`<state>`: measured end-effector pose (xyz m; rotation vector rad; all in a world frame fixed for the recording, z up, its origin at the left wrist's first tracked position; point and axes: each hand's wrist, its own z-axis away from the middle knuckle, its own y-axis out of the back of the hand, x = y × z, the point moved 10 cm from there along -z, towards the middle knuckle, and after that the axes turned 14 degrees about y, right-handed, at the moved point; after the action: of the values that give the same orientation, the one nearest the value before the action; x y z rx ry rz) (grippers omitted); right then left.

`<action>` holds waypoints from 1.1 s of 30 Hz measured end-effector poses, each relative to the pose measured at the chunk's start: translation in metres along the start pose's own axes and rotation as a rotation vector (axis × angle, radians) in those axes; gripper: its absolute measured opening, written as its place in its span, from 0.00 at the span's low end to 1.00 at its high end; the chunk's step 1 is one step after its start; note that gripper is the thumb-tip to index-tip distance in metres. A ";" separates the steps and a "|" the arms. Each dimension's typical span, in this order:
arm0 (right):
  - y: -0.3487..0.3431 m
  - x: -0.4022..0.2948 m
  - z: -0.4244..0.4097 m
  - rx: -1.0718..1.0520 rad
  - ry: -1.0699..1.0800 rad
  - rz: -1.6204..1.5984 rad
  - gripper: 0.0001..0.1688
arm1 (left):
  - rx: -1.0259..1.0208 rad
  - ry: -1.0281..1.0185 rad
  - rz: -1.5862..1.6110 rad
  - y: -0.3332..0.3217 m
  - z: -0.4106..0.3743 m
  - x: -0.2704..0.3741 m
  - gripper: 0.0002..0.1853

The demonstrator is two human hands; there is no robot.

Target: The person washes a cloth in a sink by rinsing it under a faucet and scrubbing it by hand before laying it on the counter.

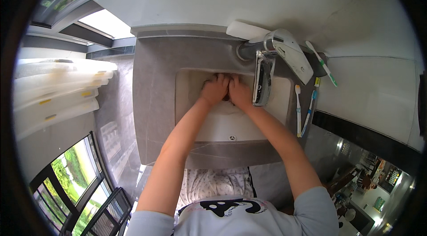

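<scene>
Both of my hands are down in a pale rectangular sink basin [283, 112], close together near its far wall. My left hand [215, 90] has its fingers curled over a dark, wet-looking item [226, 97]. Against it from the other side presses my right hand [241, 93], with its fingers bent too. Most of the dark item is hidden under the hands, so its kind cannot be made out. A chrome faucet [262, 84] reaches over the basin just to the right of my right hand. Around the hands, water in the basin looks shallow and cloudy.
A grey stone counter [155, 96] surrounds the basin. Right of it lie a yellow-and-white toothbrush [298, 111] and a blue-and-white toothbrush [309, 112]. A green-and-white toothbrush [322, 64] is farther back. Behind the faucet is a white object [248, 30]. An open window [71, 176] is at left.
</scene>
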<state>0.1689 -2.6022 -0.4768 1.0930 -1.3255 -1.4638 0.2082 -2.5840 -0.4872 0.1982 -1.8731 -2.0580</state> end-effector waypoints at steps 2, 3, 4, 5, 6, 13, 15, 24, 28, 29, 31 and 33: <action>0.021 -0.007 0.005 0.068 0.135 -0.053 0.21 | -0.031 -0.121 -0.037 0.002 0.009 0.001 0.23; 0.031 -0.009 0.013 0.100 0.196 -0.081 0.22 | -0.050 -0.188 -0.056 0.007 0.016 0.003 0.25; 0.018 -0.003 0.023 -0.025 0.201 -0.220 0.28 | -0.113 -0.182 -0.070 0.007 0.020 -0.003 0.26; 0.021 0.001 0.029 -0.026 0.247 -0.224 0.28 | -0.175 -0.176 -0.084 0.007 0.023 -0.008 0.28; 0.027 0.004 0.032 -0.028 0.294 -0.228 0.29 | -0.216 -0.175 -0.091 0.007 0.026 -0.010 0.29; 0.010 -0.004 0.034 -0.096 0.229 -0.090 0.27 | -0.155 -0.186 -0.058 -0.002 0.025 -0.004 0.30; -0.007 0.005 0.029 0.035 0.052 -0.068 0.25 | -0.120 -0.137 -0.069 -0.009 0.016 0.005 0.30; 0.018 0.025 0.033 0.095 0.104 -0.243 0.22 | -0.102 -0.138 -0.096 0.013 0.015 0.001 0.29; 0.053 0.034 0.054 0.166 0.065 -0.141 0.24 | 0.101 -0.377 -0.217 0.067 0.053 0.006 0.23; 0.048 0.024 0.057 0.098 0.106 -0.137 0.22 | 0.020 -0.462 -0.248 0.046 0.065 0.009 0.23; 0.043 -0.008 0.055 -0.033 0.193 -0.130 0.19 | -0.111 -0.478 -0.251 0.023 0.076 0.006 0.20; 0.032 0.003 0.052 0.005 -0.006 -0.087 0.16 | -0.204 -0.359 -0.192 0.015 0.072 -0.002 0.15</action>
<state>0.1188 -2.5939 -0.4425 1.1635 -1.3009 -1.5290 0.1888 -2.5173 -0.4643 -0.0507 -1.8796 -2.5393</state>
